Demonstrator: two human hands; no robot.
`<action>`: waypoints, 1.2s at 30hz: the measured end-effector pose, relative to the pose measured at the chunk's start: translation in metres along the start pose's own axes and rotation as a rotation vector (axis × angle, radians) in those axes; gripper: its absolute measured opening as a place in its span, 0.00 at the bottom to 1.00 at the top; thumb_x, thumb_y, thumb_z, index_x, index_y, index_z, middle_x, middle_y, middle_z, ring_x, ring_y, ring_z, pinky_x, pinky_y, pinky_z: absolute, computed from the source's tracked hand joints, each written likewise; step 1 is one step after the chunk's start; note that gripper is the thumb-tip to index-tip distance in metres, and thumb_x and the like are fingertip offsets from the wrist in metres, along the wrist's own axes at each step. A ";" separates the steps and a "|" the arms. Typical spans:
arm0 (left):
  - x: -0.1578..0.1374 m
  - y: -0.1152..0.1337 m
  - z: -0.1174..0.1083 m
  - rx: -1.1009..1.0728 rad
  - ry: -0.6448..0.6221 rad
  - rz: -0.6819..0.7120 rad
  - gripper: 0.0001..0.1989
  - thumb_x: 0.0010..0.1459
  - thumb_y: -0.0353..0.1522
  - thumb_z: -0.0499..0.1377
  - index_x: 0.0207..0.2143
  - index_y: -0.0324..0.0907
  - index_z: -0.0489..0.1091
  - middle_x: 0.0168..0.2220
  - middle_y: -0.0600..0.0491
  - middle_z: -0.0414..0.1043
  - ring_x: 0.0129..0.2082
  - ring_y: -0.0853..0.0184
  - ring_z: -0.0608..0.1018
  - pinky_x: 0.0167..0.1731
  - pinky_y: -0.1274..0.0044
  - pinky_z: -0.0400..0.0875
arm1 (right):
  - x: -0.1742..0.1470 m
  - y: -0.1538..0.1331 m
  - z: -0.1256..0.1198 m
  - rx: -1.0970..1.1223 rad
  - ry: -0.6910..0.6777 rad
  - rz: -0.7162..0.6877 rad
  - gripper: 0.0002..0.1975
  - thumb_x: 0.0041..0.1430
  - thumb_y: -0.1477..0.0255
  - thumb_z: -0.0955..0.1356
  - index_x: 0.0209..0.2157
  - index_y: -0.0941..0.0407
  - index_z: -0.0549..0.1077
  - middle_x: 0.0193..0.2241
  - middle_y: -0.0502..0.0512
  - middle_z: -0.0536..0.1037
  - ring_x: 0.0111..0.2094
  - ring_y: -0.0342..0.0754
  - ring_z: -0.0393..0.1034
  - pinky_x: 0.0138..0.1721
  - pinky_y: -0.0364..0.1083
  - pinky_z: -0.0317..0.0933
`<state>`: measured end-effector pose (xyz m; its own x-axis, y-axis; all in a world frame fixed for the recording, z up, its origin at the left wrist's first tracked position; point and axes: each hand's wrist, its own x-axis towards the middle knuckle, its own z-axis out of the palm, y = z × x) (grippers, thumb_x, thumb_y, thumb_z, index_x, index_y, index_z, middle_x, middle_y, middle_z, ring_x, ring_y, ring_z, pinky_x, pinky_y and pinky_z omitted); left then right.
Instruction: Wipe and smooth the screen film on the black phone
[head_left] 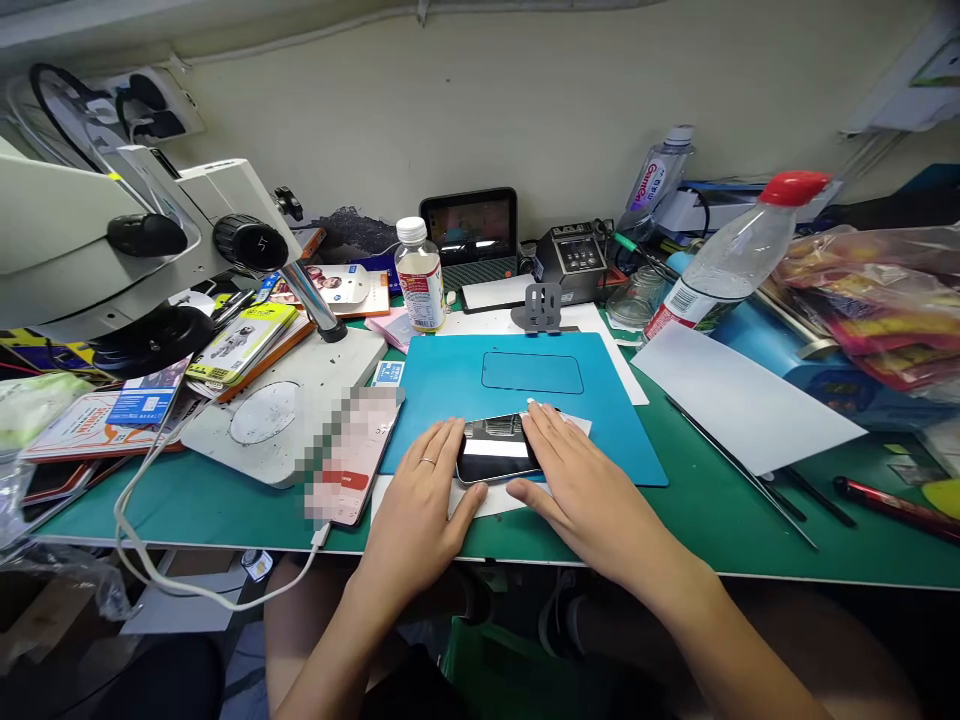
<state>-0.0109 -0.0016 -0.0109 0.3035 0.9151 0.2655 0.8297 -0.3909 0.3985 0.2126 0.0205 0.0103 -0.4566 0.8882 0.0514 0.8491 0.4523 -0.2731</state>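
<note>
Head view: left grip (421,490), right grip (583,488) hold phone (496,462); blue mat (442,375), green tabletop (637,525), wall (337,120).

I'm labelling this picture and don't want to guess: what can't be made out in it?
All in the head view:
Left end of the dark-screened phone: partly hidden by the left hand.
Its right end: partly hidden by the right hand.
Parts of the pink-screened phone: blurred by pixel blocks.
Microscope: cut off by the left edge.
Small print on the squat white-capped bottle: too small.
</note>
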 end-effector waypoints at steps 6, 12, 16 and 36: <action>0.000 -0.001 0.000 0.007 0.006 0.012 0.30 0.70 0.40 0.50 0.70 0.43 0.46 0.68 0.44 0.59 0.68 0.54 0.60 0.64 0.59 0.60 | -0.013 -0.002 0.002 0.015 0.037 -0.007 0.41 0.68 0.48 0.54 0.70 0.64 0.52 0.71 0.64 0.49 0.72 0.58 0.41 0.68 0.60 0.49; 0.000 -0.001 0.000 0.003 -0.011 0.010 0.30 0.71 0.39 0.50 0.70 0.42 0.45 0.68 0.45 0.57 0.69 0.54 0.59 0.65 0.59 0.60 | -0.033 -0.005 0.009 -0.037 0.060 -0.030 0.41 0.68 0.48 0.55 0.70 0.64 0.53 0.71 0.66 0.49 0.71 0.61 0.43 0.67 0.62 0.51; -0.001 -0.002 0.001 0.006 -0.007 0.004 0.30 0.71 0.39 0.50 0.70 0.42 0.45 0.68 0.44 0.58 0.68 0.54 0.59 0.65 0.59 0.60 | -0.010 -0.005 0.003 0.014 0.025 -0.014 0.40 0.68 0.48 0.54 0.70 0.63 0.54 0.71 0.65 0.50 0.72 0.59 0.42 0.68 0.61 0.50; -0.001 -0.004 0.002 -0.009 -0.015 -0.001 0.30 0.71 0.38 0.49 0.70 0.43 0.45 0.68 0.45 0.57 0.69 0.54 0.58 0.64 0.60 0.60 | 0.002 -0.001 -0.002 -0.002 -0.008 0.022 0.42 0.68 0.48 0.53 0.69 0.67 0.53 0.71 0.67 0.49 0.71 0.59 0.42 0.68 0.61 0.50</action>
<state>-0.0131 -0.0007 -0.0142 0.3098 0.9169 0.2517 0.8257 -0.3907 0.4070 0.2117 0.0221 0.0125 -0.4395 0.8975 0.0376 0.8596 0.4324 -0.2723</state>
